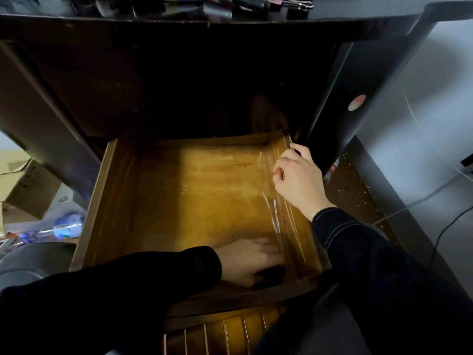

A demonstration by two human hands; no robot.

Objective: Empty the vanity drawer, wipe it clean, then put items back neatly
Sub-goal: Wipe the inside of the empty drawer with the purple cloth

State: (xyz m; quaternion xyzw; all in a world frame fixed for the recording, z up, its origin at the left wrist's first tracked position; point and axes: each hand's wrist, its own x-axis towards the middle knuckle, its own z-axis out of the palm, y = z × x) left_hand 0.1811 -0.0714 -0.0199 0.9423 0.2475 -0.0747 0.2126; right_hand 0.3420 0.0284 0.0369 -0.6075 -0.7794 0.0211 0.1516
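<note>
The wooden vanity drawer (112,201) is pulled out, and its yellow-brown floor is bare apart from white streaks near the right wall. My left hand (245,260) reaches across to the near right corner of the drawer floor and is motion-blurred. A small dark object (270,276) lies at its thumb side, partly under the hand; whether the hand grips it or only lies on it is unclear. My right hand (299,178) holds the drawer's right wall (294,226) with its fingers curled over the rim.
The dark vanity top (179,24) overhangs the drawer and carries several cosmetics and tools. A slatted wooden front (230,331) shows below the drawer. Cardboard boxes (23,185) and a plastic bottle (67,225) lie on the floor at left. Cables (435,190) run along the floor at right.
</note>
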